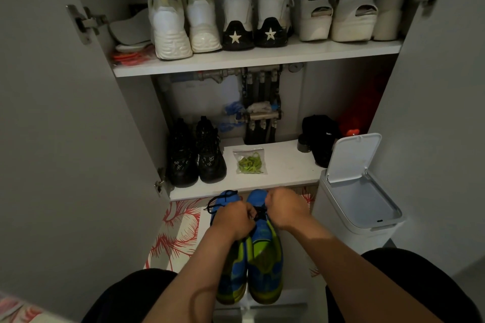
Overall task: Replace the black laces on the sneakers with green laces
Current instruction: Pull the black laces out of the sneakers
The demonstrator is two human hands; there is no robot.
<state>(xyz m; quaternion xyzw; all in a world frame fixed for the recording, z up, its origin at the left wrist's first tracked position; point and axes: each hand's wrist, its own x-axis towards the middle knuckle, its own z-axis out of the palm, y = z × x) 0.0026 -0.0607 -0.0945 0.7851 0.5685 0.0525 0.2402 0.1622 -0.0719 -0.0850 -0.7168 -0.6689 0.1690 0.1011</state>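
Sneakers [263,257], blue-and-green pair, side by side between knees, toes pointing at cupboard, red-patterned mat [178,233] under toe end; left grip [232,220] clamped on black laces [259,213] of right-side shoe; right grip [284,208] curled tight just beside it over same shoe's front, can't tell what it pinches; white bin [354,207] off to right, lid up; further back, bag of green laces [249,162] flat on lower shelf [288,165], black shoes [196,155] left of it; white shoes [204,16] lined up on upper shelf [262,60]
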